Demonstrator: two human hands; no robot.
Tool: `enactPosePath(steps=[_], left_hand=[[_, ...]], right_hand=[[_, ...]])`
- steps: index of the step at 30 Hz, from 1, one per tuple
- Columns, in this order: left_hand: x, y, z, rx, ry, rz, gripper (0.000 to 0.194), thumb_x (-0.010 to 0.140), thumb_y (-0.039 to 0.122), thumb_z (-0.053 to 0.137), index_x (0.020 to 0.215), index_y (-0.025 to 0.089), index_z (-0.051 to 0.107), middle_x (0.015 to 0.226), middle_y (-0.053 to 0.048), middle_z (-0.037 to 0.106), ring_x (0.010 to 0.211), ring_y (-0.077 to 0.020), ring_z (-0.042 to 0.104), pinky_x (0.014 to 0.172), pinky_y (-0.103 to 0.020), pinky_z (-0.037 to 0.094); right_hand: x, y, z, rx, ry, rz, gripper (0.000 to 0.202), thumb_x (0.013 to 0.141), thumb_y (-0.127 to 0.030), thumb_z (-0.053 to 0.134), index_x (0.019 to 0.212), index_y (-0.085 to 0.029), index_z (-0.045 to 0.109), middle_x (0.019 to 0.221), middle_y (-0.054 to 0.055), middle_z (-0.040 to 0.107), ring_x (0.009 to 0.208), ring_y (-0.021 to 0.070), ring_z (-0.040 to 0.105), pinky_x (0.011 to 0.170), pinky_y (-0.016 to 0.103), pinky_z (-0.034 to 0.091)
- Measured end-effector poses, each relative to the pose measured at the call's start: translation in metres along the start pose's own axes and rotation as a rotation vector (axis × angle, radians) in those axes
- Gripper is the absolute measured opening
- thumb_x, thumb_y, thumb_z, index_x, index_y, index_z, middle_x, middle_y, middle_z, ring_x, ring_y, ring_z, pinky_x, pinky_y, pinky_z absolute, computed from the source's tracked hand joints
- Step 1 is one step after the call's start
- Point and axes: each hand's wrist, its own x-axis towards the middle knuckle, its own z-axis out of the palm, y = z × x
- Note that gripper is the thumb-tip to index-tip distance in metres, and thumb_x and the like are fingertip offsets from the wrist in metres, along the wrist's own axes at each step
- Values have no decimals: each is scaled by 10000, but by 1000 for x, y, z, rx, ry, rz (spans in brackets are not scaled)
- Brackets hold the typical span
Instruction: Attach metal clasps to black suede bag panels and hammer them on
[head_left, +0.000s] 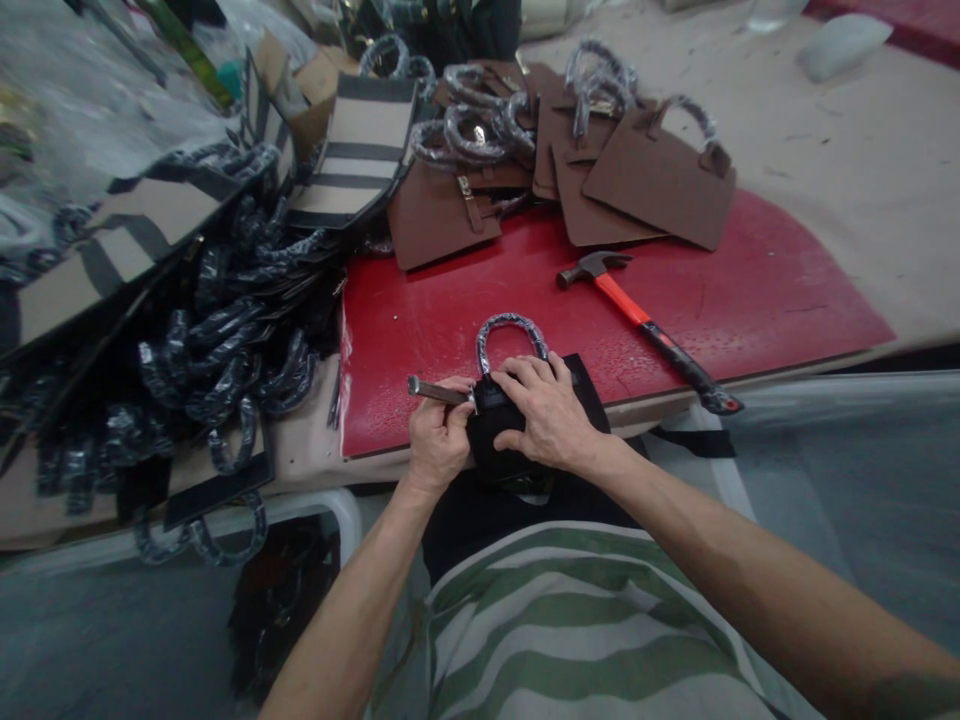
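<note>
A black bag panel [491,450] with a plastic-wrapped looped handle [511,322] lies at the front edge of the red board [442,310]. My left hand [440,430] is closed round a metal punch-like tool [435,391], whose inner end meets the panel's left side near the handle's base. Spread over the top of the panel is my right hand [546,410], palm down, pressing on it and covering part of it. A hammer [637,318] with an orange and black handle rests on the board to the right, touched by neither hand.
Brown panels with wrapped handles [652,180] are stacked behind the board. Black wrapped handles and panels [225,340] pile up at the left, beside striped beige and black pieces [352,150]. Below the table edge stand pale bins [349,520]. A black strap [694,442] lies at the right.
</note>
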Motion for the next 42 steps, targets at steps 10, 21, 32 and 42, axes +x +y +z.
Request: enactPosePath(steps=[10, 21, 32, 42], left_hand=[[5, 5, 1, 22, -55, 71, 122, 916, 191, 537, 1017, 193, 606, 1047, -80, 706, 1018, -205, 675, 931, -370, 543], [10, 3, -8, -102, -103, -4, 98, 893, 204, 557, 970, 199, 616, 1027, -74, 707, 1027, -213, 676, 964, -401, 540], [13, -4, -13, -207, -135, -120, 110, 889, 213, 564, 972, 191, 632, 1039, -93, 717, 1020, -221, 682, 952, -391, 545], [8, -9, -18, -270, -172, -145, 112, 898, 241, 573, 973, 191, 640, 1049, -91, 724, 1018, -220, 694, 957, -376, 553]], right_hand=[[0, 1, -2, -8, -5, -4, 861, 685, -499, 867, 1383, -143, 509, 1381, 160, 532, 1287, 356, 435, 1153, 591, 218], [1, 5, -1, 6, -19, -15, 817, 693, -426, 864, 1382, -165, 511, 1374, 148, 533, 1278, 351, 436, 1143, 592, 234], [0, 1, -2, 17, -3, -1, 779, 688, -399, 825, 1365, -162, 522, 1381, 140, 526, 1274, 344, 432, 1161, 582, 199], [-6, -8, -1, 12, 15, 36, 756, 728, -541, 772, 1347, -169, 548, 1354, 128, 546, 1249, 344, 450, 1193, 564, 125]])
